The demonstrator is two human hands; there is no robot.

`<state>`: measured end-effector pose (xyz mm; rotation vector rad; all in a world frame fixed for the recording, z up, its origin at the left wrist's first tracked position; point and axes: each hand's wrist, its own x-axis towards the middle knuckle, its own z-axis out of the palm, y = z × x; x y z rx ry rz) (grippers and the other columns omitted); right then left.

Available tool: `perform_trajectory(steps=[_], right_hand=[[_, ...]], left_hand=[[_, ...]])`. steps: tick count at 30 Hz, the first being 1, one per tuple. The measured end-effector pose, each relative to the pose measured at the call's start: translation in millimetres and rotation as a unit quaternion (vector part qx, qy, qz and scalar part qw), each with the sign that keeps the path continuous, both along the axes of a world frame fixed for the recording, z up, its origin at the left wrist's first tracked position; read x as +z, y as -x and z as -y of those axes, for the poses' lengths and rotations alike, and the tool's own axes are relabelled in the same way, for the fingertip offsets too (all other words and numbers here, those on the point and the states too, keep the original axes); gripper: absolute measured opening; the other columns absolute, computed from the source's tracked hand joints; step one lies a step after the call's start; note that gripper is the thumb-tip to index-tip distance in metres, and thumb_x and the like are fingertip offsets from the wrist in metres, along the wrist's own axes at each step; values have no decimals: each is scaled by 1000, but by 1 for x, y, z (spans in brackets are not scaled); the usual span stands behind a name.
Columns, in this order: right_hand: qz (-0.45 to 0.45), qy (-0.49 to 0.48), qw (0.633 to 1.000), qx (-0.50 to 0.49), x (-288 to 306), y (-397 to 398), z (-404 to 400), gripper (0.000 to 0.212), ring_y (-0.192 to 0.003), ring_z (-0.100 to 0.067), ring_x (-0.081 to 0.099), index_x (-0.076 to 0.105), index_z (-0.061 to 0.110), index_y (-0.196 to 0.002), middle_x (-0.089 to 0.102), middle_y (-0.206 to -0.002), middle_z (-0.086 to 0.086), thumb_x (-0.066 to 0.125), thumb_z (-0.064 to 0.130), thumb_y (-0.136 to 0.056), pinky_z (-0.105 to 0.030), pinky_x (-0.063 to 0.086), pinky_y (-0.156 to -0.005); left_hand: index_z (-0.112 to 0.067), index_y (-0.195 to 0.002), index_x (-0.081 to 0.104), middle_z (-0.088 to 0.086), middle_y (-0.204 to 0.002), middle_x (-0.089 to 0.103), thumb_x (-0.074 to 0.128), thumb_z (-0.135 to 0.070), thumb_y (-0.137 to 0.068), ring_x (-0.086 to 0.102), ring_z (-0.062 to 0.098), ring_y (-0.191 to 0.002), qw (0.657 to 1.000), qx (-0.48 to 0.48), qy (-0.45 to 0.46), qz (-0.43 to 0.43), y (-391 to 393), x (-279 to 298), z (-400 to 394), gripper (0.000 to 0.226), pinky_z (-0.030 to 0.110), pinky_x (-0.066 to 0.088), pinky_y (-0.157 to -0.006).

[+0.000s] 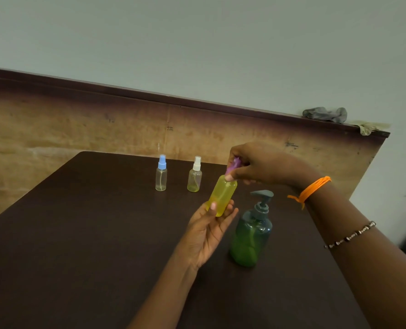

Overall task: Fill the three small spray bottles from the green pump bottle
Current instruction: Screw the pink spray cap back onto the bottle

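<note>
The left hand (206, 230) holds a yellow-filled spray bottle (222, 197) above the worktop (78, 245), fingers clamped on its base. The right hand (259, 166) pinches the purple cap (233, 165) (fingers closed on it). The pump bottle (250, 236) stands at 4 o'clock; two other bottles at 10.

There is one view only, from a camera worn on the person's head, looking forward and down across the dark table (78, 233) toward the wooden back panel (78, 129) and wall. The frame sits tilted, close above both forearms, with the table's far edge near.
</note>
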<state>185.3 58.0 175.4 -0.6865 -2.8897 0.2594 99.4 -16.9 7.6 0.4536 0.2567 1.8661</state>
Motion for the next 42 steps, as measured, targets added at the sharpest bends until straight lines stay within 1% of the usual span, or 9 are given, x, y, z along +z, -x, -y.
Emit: perform_trajectory(steps=[4, 10, 14, 20, 25, 29, 33, 38, 42], right_hand=[[-66, 69, 993, 63, 3, 4, 3, 19, -54, -8, 50, 60, 6, -85, 58, -63, -4, 68, 23, -86, -24, 38, -56], [-98, 277, 952, 90, -2, 3, 4, 17, -49, 1, 35, 68, 17, -95, 55, -71, 2, 60, 27, -84, -13, 25, -49], [-139, 211, 967, 28, -9, 8, 7, 6, -57, 0, 44, 68, 20, -86, 55, -71, 0, 63, 23, -87, -13, 35, -56], [-267, 78, 954, -113, -33, 18, 24, 23, -51, -5, 34, 67, 9, -84, 41, -57, 4, 63, 31, -89, -16, 27, -45], [-255, 127, 958, -24, -14, 5, 26, 28, -46, 0, 33, 66, 7, -76, 39, -53, 9, 65, 32, -87, -15, 26, -48], [-271, 243, 932, 1, -16, -7, 24, 26, -46, 5, 38, 68, 0, -97, 46, -46, 19, 56, 23, -93, -9, 30, -48], [-312, 253, 915, -36, -23, -10, 30, 24, -48, 10, 45, 67, -2, -96, 55, -54, 18, 56, 18, -94, -5, 33, -52], [-324, 182, 926, -65, -21, -9, 40, 27, -62, -6, 44, 70, 3, -84, 53, -68, -5, 61, 28, -90, -25, 33, -60], [-335, 131, 928, -97, -14, -19, 45, 28, -47, -1, 39, 71, 6, -84, 59, -65, -9, 59, 31, -91, -17, 27, -47]], left_hand=[[6, -93, 68, 17, -76, 65, 91, -24, -50, 66, 18, -64, 998, -52, -44, -15, 4, 0, 3, 57, 35, 57, -74], [8, -108, 61, 11, -71, 57, 65, -30, -84, 59, 15, -60, 974, -206, -95, -9, 9, 2, 7, 45, 37, 54, -84], [4, -104, 61, 10, -66, 54, 89, -26, -55, 55, 12, -56, 997, -53, -51, -16, 9, 2, 1, 64, 37, 56, -79], [-4, -110, 52, 3, -72, 57, 87, -41, -54, 58, 8, -68, 987, 111, -30, -115, 4, 5, -5, 75, 29, 52, -85], [-2, -97, 65, 0, -53, 44, 80, -48, -61, 45, 6, -46, 993, -34, -50, -106, 11, 10, 5, 60, 34, 55, -77], [0, -99, 67, 1, -56, 49, 73, -41, -74, 49, 6, -47, 974, -182, -79, -109, 17, 18, 14, 48, 34, 57, -76], [1, -101, 67, 8, -69, 58, 87, -37, -55, 52, 8, -53, 980, -108, -29, -164, 11, 25, 21, 63, 29, 57, -69], [-6, -108, 60, 5, -75, 63, 87, -40, -52, 50, 4, -55, 978, -23, -12, -207, -7, 33, 28, 71, 20, 53, -64], [-10, -103, 53, 5, -77, 54, 63, -25, -82, 48, 2, -54, 962, 63, 25, -265, -24, 47, 36, 27, 18, 52, -66]])
